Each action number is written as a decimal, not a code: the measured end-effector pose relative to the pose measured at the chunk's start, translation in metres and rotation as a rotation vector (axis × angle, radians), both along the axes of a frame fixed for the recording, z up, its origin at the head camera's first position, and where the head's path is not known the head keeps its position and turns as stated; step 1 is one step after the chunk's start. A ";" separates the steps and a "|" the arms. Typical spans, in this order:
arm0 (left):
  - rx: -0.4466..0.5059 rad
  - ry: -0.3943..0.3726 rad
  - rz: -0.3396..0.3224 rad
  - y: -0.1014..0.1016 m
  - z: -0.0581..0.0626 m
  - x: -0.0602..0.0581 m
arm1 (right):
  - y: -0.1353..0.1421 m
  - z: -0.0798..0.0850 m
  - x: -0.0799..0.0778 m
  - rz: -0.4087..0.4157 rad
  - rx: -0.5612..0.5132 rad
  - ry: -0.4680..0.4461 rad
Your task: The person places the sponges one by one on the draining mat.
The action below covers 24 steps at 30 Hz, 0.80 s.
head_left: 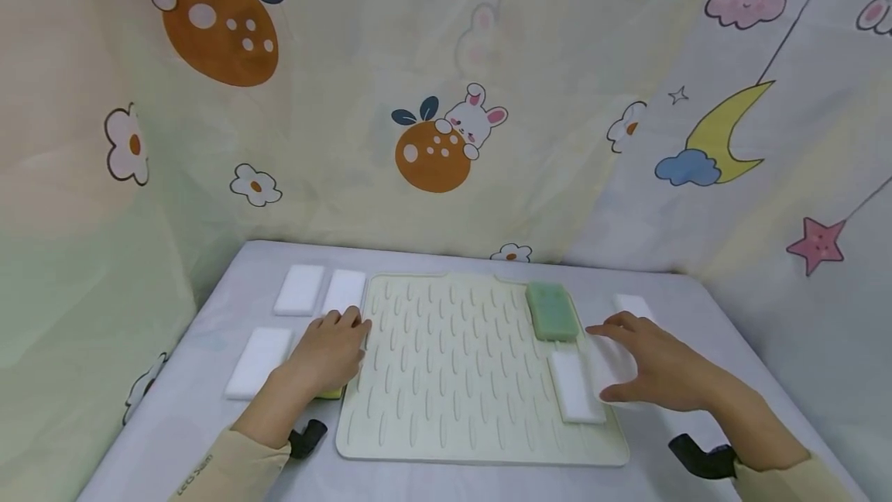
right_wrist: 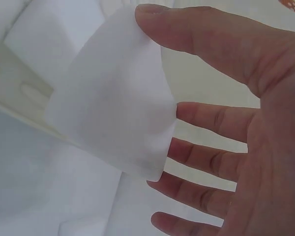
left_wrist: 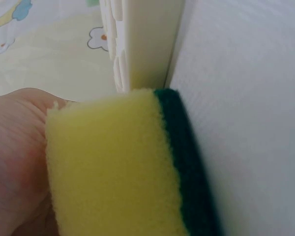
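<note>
In the head view my left hand [head_left: 326,356] is over a yellow sponge with a dark green scouring side [left_wrist: 115,167], at the left edge of the cream ridged mat [head_left: 460,378]. Its palm lies against the yellow foam, and the fingers, curled over the far end, hide most of it. The green side faces the white tabletop. At the mat's right edge my right hand [head_left: 658,362] pinches a thin white sponge [right_wrist: 118,98] between thumb and fingertips, and the sponge bows under the grip. Its little finger stays apart from it.
A green sponge [head_left: 553,312] and a white sponge [head_left: 577,387] lie on the mat's right side. White blocks [head_left: 300,290], [head_left: 259,362] lie left of the mat, another white block [head_left: 344,290] beside its top left corner. Behind my right hand is a white block [head_left: 632,305].
</note>
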<state>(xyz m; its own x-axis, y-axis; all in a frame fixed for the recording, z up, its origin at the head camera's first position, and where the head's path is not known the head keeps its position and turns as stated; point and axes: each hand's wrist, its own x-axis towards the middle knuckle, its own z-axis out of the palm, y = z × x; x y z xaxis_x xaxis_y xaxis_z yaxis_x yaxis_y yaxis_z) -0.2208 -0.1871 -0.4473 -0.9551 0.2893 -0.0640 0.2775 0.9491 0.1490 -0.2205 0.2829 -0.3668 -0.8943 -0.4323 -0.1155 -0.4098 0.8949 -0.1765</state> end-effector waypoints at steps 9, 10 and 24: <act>-0.003 -0.004 -0.003 0.000 0.002 0.000 | -0.018 0.003 0.002 0.023 -0.002 0.009; -0.004 -0.004 -0.003 0.000 0.002 0.000 | -0.020 0.002 0.002 0.028 -0.003 0.009; -0.005 0.022 -0.003 -0.001 -0.003 -0.003 | -0.048 -0.005 -0.002 0.033 -0.003 -0.029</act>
<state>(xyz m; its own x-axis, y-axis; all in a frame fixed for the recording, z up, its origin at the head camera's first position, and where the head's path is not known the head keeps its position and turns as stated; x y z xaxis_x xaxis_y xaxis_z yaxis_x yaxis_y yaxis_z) -0.2241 -0.1878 -0.4504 -0.9554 0.2920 -0.0443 0.2837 0.9490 0.1379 -0.2221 0.2345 -0.3719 -0.8759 -0.4617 -0.1400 -0.4334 0.8805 -0.1920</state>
